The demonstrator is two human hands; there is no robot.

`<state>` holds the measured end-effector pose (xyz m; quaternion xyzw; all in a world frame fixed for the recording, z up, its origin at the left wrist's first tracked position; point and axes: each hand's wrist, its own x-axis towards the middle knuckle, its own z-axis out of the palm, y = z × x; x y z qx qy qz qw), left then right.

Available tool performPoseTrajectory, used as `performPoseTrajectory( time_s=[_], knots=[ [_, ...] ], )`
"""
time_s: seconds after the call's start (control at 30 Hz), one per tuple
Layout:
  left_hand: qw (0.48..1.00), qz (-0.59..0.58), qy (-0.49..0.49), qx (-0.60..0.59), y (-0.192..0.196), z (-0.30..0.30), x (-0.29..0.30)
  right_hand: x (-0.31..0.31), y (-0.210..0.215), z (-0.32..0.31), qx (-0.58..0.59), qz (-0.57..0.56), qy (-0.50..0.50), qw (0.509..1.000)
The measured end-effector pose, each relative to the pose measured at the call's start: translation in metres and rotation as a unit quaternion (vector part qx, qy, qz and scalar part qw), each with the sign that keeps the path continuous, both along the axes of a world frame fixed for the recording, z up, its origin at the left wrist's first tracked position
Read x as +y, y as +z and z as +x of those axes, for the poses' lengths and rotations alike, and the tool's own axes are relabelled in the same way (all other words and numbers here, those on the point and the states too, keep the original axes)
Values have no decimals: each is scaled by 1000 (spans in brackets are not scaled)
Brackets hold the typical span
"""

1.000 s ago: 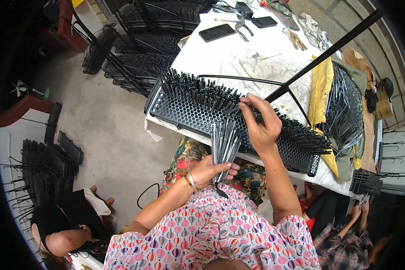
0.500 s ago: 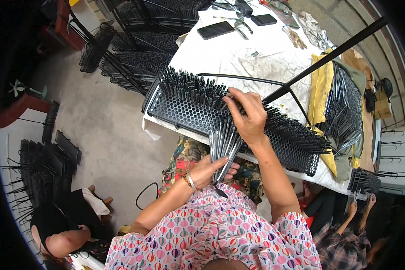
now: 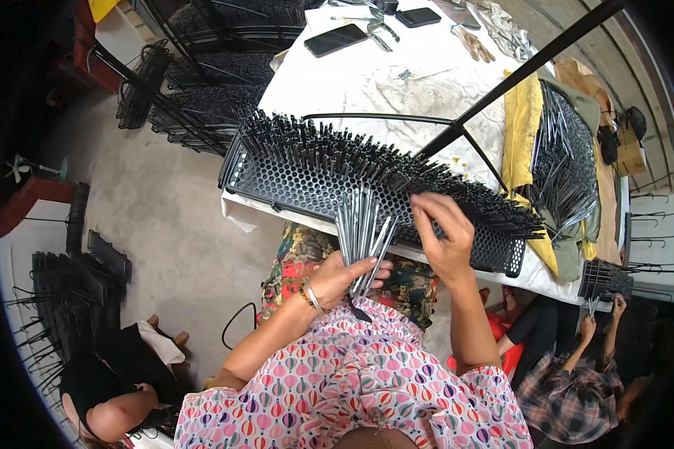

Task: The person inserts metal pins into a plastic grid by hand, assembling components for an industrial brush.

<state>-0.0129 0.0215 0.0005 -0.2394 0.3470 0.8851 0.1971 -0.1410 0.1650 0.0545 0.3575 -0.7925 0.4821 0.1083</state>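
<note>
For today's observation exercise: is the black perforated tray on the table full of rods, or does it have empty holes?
Partly filled. The perforated tray has upright rods along its far side, while rows of holes along the near edge show empty.

The left hand (image 3: 341,278) grips a fanned bundle of thin grey metal rods (image 3: 361,232) upright, just below the edge of a black perforated tray (image 3: 307,191) crowded with standing rods. The right hand (image 3: 445,236) reaches over the tray's near rows, fingers bent among the rod tips. The tray lies on a white-covered table (image 3: 382,82) bearing two dark phones (image 3: 335,39).
</note>
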Motion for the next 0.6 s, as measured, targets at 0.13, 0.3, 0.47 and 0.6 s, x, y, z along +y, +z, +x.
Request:
performPoseTrajectory(
  time_s=[0.13, 0.3, 0.47, 0.6],
  knots=[
    [1000, 13, -3, 8, 0, 0, 2, 27, -7, 25, -39, 32, 56, 997],
    [999, -11, 28, 18, -2, 0, 3, 35, -11, 58, 13, 125, 208, 970],
    [1000, 5, 20, 10, 7, -1, 6, 28, -25, 60, -204, 53, -8, 977],
    [1000, 4, 2, 2, 10, -1, 4, 19, -43, 59, -358, -8, -29, 933]
  ],
)
